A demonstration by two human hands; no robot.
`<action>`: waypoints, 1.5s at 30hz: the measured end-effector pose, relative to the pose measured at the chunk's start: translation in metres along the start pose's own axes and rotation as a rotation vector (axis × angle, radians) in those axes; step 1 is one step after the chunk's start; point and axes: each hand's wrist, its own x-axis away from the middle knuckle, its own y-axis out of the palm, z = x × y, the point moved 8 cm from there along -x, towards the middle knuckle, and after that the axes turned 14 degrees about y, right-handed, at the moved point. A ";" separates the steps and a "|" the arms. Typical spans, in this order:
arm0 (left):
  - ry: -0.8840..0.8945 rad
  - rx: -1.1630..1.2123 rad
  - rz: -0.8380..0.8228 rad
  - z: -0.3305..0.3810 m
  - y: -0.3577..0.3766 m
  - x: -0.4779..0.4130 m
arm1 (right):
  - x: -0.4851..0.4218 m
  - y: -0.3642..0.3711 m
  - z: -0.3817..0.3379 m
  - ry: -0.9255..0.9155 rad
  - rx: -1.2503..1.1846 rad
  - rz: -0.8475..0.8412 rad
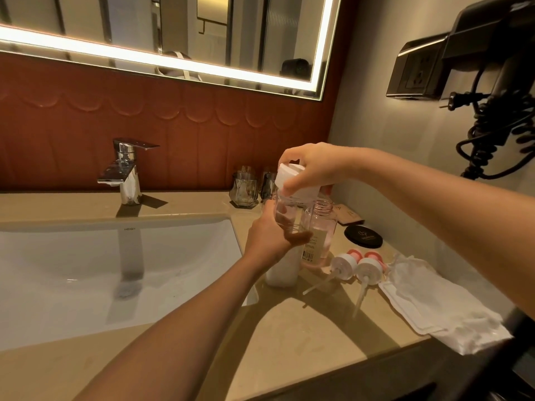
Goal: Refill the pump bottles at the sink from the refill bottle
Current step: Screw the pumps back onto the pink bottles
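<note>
My left hand [267,237] grips a clear bottle [289,217] above the counter, right of the sink; a little brown liquid sits at its bottom. My right hand [314,166] is closed over that bottle's wide white cap [291,180]. Just behind stands an open pink bottle [321,230] with a bare threaded neck and a label. A white bottle [282,269] stands under my left hand, partly hidden. Two white-and-pink pump heads [357,266] lie on the counter with their tubes pointing toward me.
The white sink basin [115,270] and a chrome faucet [127,169] are at the left. Two glass tumblers [244,191] stand by the back wall. A black round disc [363,237] and a crumpled white cloth [434,305] lie at the right. A hair dryer [492,62] hangs on the wall.
</note>
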 end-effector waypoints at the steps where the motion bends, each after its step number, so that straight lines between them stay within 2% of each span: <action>1: -0.006 0.003 0.001 0.000 0.000 0.000 | -0.001 0.001 0.000 -0.020 -0.007 -0.021; 7: 0.004 -0.028 -0.020 0.003 0.000 0.003 | 0.000 0.009 0.007 -0.068 -0.167 -0.204; 9: 0.002 -0.031 -0.016 0.002 0.000 0.002 | -0.001 0.009 0.006 -0.069 -0.168 -0.206; 15: -0.025 -0.021 0.003 -0.004 0.001 0.000 | -0.003 0.008 -0.004 -0.038 0.041 -0.010; 18: -0.023 -0.001 0.012 -0.005 0.000 0.000 | 0.000 0.007 -0.005 0.038 0.286 0.180; 19: -0.020 0.000 0.011 -0.004 0.001 0.000 | 0.000 0.008 -0.003 0.074 0.333 0.184; 22: -0.022 -0.019 -0.005 -0.004 0.001 0.000 | 0.003 0.012 0.000 0.092 0.156 -0.003; 25: -0.019 -0.021 0.001 -0.004 0.001 0.001 | 0.010 0.007 -0.005 -0.036 0.056 -0.080; 28: -0.017 -0.005 0.015 -0.005 0.001 0.001 | 0.006 0.008 -0.007 -0.066 0.175 0.066; 31: -0.032 -0.011 0.019 -0.009 0.001 0.001 | 0.006 0.003 -0.009 -0.007 0.373 0.371; 33: -0.055 0.011 0.020 -0.011 0.002 0.001 | 0.007 0.001 -0.011 0.019 0.447 0.465; 35: -0.061 0.034 0.018 -0.012 0.003 0.001 | 0.001 0.000 -0.002 0.089 0.377 0.342; 37: -0.043 0.025 0.014 -0.011 0.003 0.000 | -0.003 0.007 0.007 0.132 0.165 0.084; 40: -0.018 -0.029 0.001 -0.009 0.003 0.000 | 0.005 0.008 -0.004 -0.029 -0.081 -0.106; 43: -0.041 -0.020 0.018 -0.010 0.002 0.001 | 0.010 0.013 -0.010 -0.107 -0.046 -0.127; 45: -0.025 -0.006 0.016 -0.009 0.002 0.001 | 0.007 0.014 -0.007 -0.077 0.101 -0.012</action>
